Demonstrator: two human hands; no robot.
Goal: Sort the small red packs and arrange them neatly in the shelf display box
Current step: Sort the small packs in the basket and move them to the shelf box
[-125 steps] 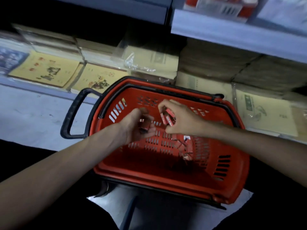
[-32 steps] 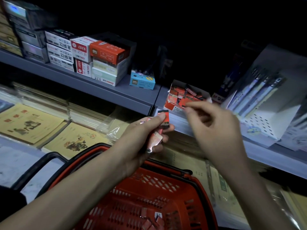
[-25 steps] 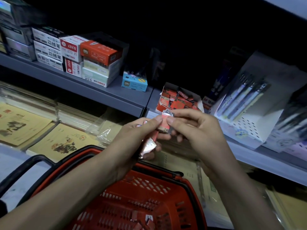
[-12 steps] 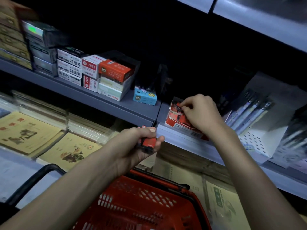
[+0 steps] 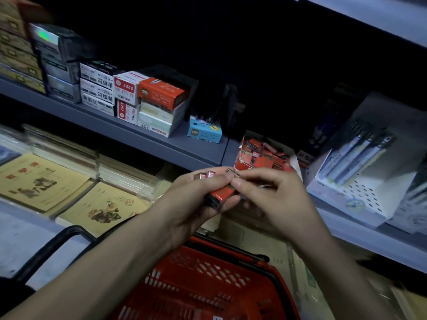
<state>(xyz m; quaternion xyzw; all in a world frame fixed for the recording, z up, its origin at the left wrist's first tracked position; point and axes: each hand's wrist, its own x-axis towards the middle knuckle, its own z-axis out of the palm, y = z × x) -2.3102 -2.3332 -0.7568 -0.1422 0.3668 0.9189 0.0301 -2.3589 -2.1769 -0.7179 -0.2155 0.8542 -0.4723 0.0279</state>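
Observation:
My left hand (image 5: 196, 199) grips a small bunch of red packs (image 5: 220, 194) in front of the shelf edge, their ends showing above my fingers. My right hand (image 5: 265, 197) meets it from the right, thumb and forefinger pinching one pack at the top of the bunch. Just behind both hands, the open red display box (image 5: 261, 155) sits on the grey shelf (image 5: 161, 139), holding several red packs lying at mixed angles.
A red shopping basket (image 5: 208, 280) with a black handle (image 5: 50, 248) sits below my arms. Stacked stationery boxes (image 5: 138, 98) and a blue box (image 5: 204, 131) stand left of the display box, a white pen rack (image 5: 360, 172) to its right. Notebooks (image 5: 39, 181) lie on the lower shelf.
My right hand has drawn back from the display box to my left hand and now pinches a pack from the bunch. My left hand has stayed near the shelf edge.

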